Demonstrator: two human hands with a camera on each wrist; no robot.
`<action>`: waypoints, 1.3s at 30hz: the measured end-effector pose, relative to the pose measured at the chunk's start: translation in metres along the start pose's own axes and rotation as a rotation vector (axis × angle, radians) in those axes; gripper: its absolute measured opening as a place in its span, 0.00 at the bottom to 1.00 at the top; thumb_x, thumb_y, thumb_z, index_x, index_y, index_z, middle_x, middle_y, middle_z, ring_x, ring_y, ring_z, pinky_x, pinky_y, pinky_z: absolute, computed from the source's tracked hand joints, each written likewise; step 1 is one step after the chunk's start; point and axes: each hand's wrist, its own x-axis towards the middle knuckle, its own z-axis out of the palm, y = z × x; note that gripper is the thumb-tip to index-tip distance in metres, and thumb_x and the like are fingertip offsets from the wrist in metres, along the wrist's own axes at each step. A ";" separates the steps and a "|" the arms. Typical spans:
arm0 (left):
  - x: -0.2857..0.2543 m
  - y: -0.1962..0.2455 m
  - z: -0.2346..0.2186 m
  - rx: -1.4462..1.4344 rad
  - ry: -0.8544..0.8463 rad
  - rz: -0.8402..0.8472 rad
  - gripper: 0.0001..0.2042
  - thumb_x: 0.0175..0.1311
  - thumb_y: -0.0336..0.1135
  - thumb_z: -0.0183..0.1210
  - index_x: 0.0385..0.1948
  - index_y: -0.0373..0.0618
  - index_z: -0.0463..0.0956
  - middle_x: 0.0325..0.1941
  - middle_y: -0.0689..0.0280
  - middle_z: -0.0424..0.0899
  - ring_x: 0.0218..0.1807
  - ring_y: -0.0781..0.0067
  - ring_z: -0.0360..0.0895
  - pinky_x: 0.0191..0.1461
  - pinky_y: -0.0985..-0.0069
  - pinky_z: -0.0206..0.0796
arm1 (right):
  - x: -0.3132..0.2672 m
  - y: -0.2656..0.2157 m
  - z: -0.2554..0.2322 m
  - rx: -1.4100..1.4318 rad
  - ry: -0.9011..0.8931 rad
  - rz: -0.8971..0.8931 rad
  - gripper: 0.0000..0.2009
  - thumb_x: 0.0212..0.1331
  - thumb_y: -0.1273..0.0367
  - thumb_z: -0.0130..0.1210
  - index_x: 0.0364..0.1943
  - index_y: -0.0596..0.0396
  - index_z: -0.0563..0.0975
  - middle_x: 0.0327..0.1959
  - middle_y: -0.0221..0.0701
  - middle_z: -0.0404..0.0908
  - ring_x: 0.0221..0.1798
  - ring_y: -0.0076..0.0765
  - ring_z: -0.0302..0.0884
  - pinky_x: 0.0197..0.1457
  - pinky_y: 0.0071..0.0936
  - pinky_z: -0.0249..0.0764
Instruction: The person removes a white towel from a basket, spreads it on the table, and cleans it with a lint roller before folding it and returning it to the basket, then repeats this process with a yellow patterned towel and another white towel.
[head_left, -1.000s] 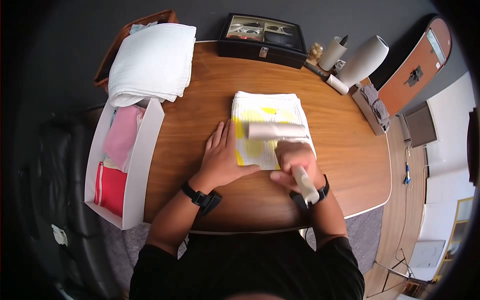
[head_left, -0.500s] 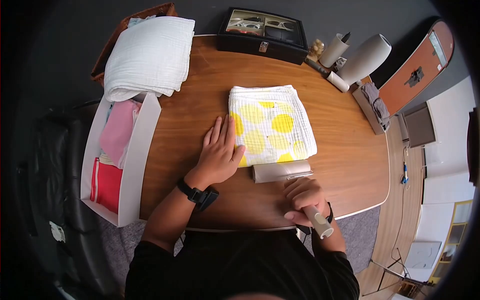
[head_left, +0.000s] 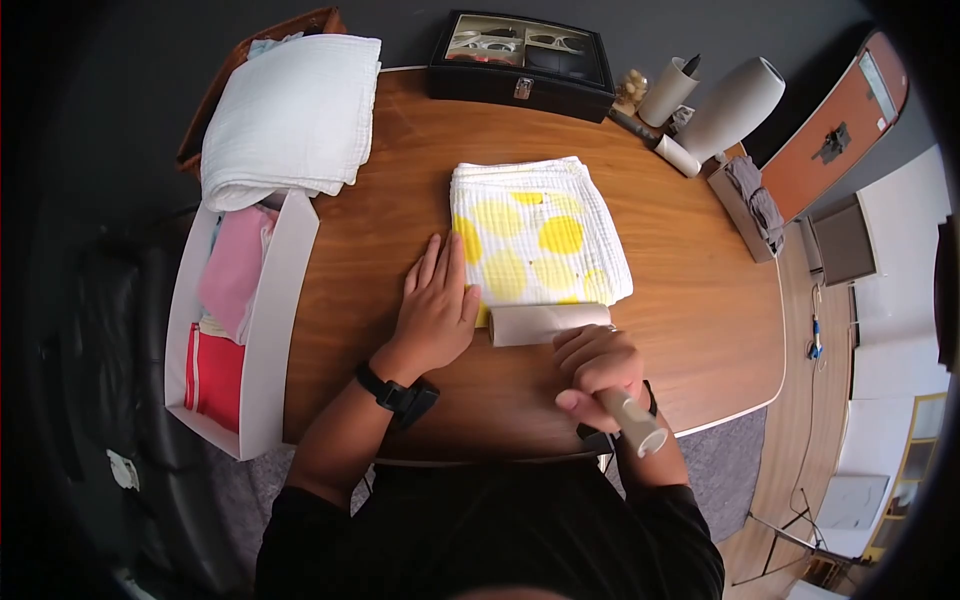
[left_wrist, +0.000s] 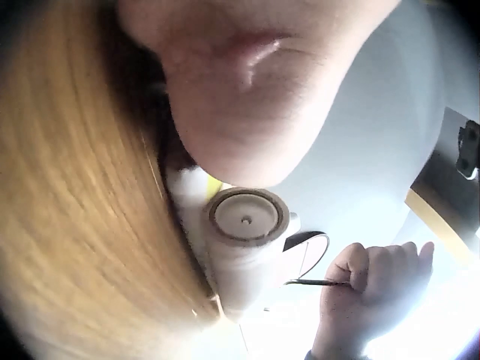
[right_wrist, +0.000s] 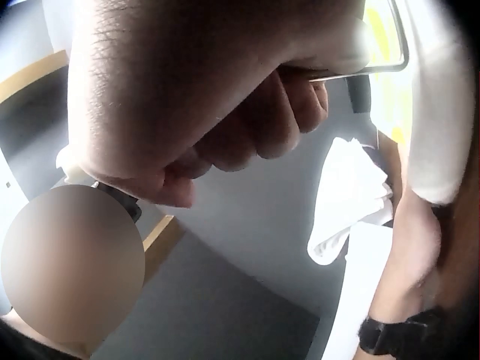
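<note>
A folded white muslin cloth with yellow spots (head_left: pixel 535 235) lies in the middle of the wooden table. My right hand (head_left: pixel 605 362) grips the handle of a lint roller, whose pale cylinder (head_left: pixel 540 325) lies across the cloth's near edge. The handle's end sticks out of the fist toward my body. Flat beside the cloth's left edge rests my left hand (head_left: pixel 432 310), its fingers straight and the thumb at the cloth's near-left corner. In the left wrist view the round end of the roller (left_wrist: pixel 245 217) shows just beyond the thumb.
A white box (head_left: pixel 265 340) with pink and red cloths stands on the left, a folded white towel (head_left: pixel 290 115) behind it. At the back are a black glasses case (head_left: pixel 520 70), another lint roller (head_left: pixel 675 155) and a pale vase (head_left: pixel 735 108).
The roller came from mid-cloth toward my body, past the cloth's near edge, then a little forward and left onto that edge. My left hand stays beside the cloth.
</note>
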 end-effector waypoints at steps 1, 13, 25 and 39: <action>0.001 0.001 0.000 0.001 0.002 -0.004 0.36 0.83 0.41 0.48 0.83 0.26 0.46 0.86 0.38 0.57 0.89 0.37 0.48 0.88 0.46 0.41 | -0.003 0.000 -0.003 0.002 0.000 0.005 0.27 0.60 0.81 0.66 0.15 0.52 0.57 0.12 0.33 0.57 0.14 0.51 0.59 0.24 0.44 0.56; 0.005 0.006 -0.001 0.021 -0.013 -0.039 0.37 0.82 0.40 0.49 0.82 0.25 0.47 0.86 0.39 0.58 0.89 0.38 0.49 0.88 0.47 0.42 | 0.009 0.016 -0.007 -0.094 0.025 -0.060 0.26 0.59 0.77 0.66 0.14 0.50 0.58 0.11 0.30 0.57 0.12 0.41 0.54 0.23 0.39 0.49; 0.004 0.009 -0.004 0.028 -0.013 -0.050 0.36 0.83 0.40 0.48 0.83 0.25 0.47 0.86 0.39 0.58 0.90 0.40 0.48 0.89 0.48 0.42 | 0.025 0.034 -0.023 -0.285 0.066 0.044 0.26 0.53 0.80 0.74 0.15 0.52 0.62 0.15 0.35 0.63 0.18 0.49 0.63 0.26 0.39 0.58; 0.005 0.008 -0.002 0.022 0.047 -0.033 0.36 0.80 0.38 0.53 0.82 0.27 0.51 0.85 0.39 0.61 0.88 0.38 0.53 0.87 0.47 0.47 | 0.033 0.075 -0.049 -0.464 0.048 -0.042 0.23 0.54 0.77 0.74 0.17 0.52 0.66 0.17 0.33 0.67 0.23 0.47 0.67 0.30 0.41 0.61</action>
